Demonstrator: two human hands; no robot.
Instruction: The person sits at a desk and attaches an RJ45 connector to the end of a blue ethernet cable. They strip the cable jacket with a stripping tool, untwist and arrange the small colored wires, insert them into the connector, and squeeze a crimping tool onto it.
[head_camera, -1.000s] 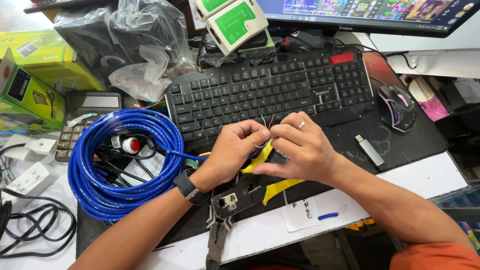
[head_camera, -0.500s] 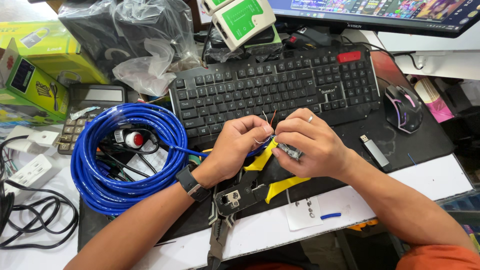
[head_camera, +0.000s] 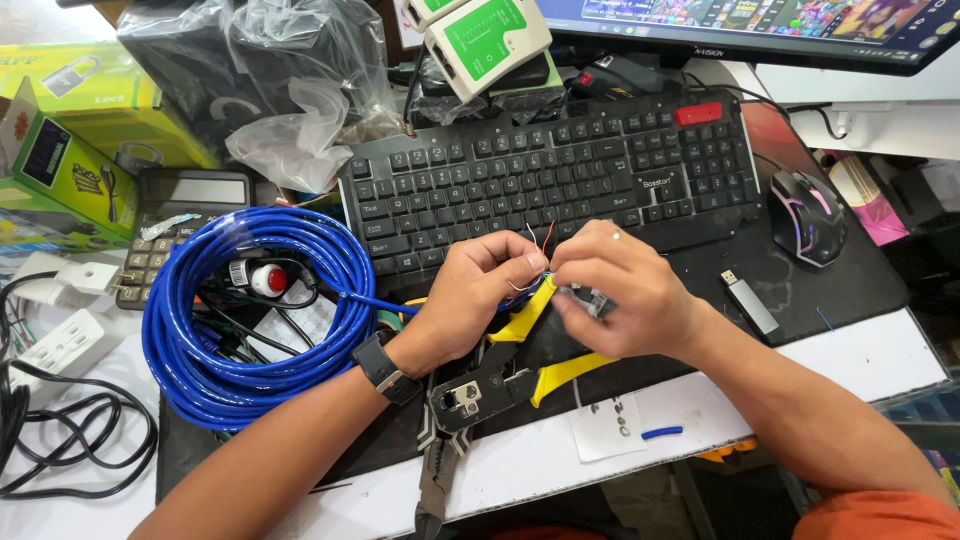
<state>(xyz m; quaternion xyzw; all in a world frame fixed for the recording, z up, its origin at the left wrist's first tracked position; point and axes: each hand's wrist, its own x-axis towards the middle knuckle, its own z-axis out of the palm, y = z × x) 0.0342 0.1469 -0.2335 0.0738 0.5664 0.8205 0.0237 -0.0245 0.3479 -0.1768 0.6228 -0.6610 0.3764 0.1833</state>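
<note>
Pinching the stripped end of the blue cable (head_camera: 250, 330), your left hand (head_camera: 470, 300) has its fingers closed on the jacket just behind the splayed thin wires (head_camera: 537, 240), which stand up between your two sets of fingertips. Those strands look light, springy and easily kinked, so you do best gripping close to their base. Your right hand (head_camera: 620, 295) curls shut around a small clear connector (head_camera: 588, 298). Both wrists rest low over the yellow-handled crimper (head_camera: 500, 375), beneath your knuckles.

Black keyboard (head_camera: 545, 175), mouse (head_camera: 806, 216), perhaps a calculator (head_camera: 175, 225)
</note>
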